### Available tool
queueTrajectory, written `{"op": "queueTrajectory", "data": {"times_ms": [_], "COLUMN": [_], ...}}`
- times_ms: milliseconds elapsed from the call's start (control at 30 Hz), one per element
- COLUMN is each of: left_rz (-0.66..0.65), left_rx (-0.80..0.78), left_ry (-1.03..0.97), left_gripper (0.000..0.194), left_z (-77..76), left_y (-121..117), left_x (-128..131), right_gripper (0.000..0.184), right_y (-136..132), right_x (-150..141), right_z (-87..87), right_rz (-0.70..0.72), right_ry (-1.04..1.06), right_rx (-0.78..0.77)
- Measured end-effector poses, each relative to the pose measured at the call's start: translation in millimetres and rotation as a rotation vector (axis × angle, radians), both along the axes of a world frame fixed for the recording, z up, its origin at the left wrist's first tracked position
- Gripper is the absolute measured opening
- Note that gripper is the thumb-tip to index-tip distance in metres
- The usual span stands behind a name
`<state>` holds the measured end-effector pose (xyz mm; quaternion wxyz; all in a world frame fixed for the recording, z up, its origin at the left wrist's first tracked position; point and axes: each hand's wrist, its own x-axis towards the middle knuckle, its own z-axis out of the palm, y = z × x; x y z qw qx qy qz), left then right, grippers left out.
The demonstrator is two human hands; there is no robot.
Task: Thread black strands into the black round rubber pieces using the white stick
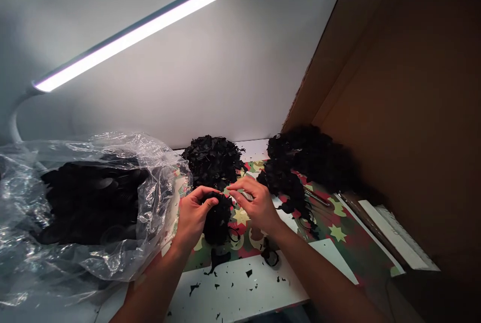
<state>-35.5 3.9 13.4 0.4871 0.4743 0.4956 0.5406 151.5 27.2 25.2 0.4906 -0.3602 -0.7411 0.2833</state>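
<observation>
My left hand (194, 215) is closed, thumb and fingers gripping the top of a dark bunch of thin black rubber-like pieces (218, 222). Just right of it, my right hand (255, 202) pinches thumb and forefinger together; whatever is between them is too small to make out. Behind my hands sits a heap of black scraps (212, 157). A black ring-shaped piece (269, 257) lies below my right wrist, and a black curved offcut (219, 259) lies below the bunch.
On the left, a clear plastic bag (150, 222) holds many black pieces (93, 202). More black pieces (311, 157) are piled at the right, near a metal tool (319, 198) and a cardboard wall (394, 87). A lit lamp (131, 37) hangs above. Small scraps litter the white table (270, 283).
</observation>
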Motion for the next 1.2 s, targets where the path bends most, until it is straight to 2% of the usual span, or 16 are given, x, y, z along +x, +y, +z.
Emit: {"op": "queueTrajectory", "data": {"times_ms": [133, 367, 433, 533, 633, 767, 833, 933, 1000, 1033, 1100, 1200], "left_rz": [-0.008, -0.019, -0.034, -0.058, -0.081, -0.097, -0.099, -0.128, -0.137, -0.136, -0.138, -0.154], "left_rx": [0.010, 0.054, 0.067, 0.079, 0.050, 0.025, 0.031, 0.034, 0.021, 0.007, -0.028, -0.062], "left_ry": [0.133, 0.401, 0.454, 0.478, 0.465, 0.442, 0.428, 0.347, 0.248, 0.196, 0.096, -0.013], "left_gripper": [0.012, 0.008, 0.008, 0.012, 0.012, 0.010, 0.009, 0.005, 0.004, 0.006, 0.012, 0.022], "left_z": [3.0, 3.1, 3.9, 5.4, 6.0, 6.6, 8.0, 10.6, 11.3, 11.1, 9.4, 5.1], "left_y": [-3, -5, -4, -3, -2, -3, -4, -5, -5, -5, -4, -2], "left_x": [4, 5, 5, 5, 4, 3, 4, 5, 4, 4, 2, -1], "right_gripper": [0.014, 0.018, 0.013, 0.012, 0.016, 0.015, 0.014, 0.015, 0.016, 0.021, 0.030, 0.022], "right_y": [-8, -8, -8, -6, -3, 0, 2, 10, 18, 22, 26, 22], "right_x": [-10, -9, -8, -4, 0, 1, 1, 7, 16, 21, 28, 23], "right_z": [1.4, -4.6, -2.9, 2.1, 5.0, -0.6, -4.8, -8.4, -10.3, -11.6, -14.7, -17.1], "right_rz": [0.035, 0.000, 0.007, 0.016, 0.096, 0.220, 0.162, -0.120, -0.275, -0.289, -0.223, -0.076], "right_ry": [-0.005, -0.246, -0.244, -0.174, -0.172, -0.183, -0.201, -0.217, -0.213, -0.218, -0.237, -0.151], "right_rx": [0.085, 0.271, 0.190, -0.010, -0.086, 0.012, 0.065, 0.067, 0.003, -0.050, -0.171, -0.336]}}
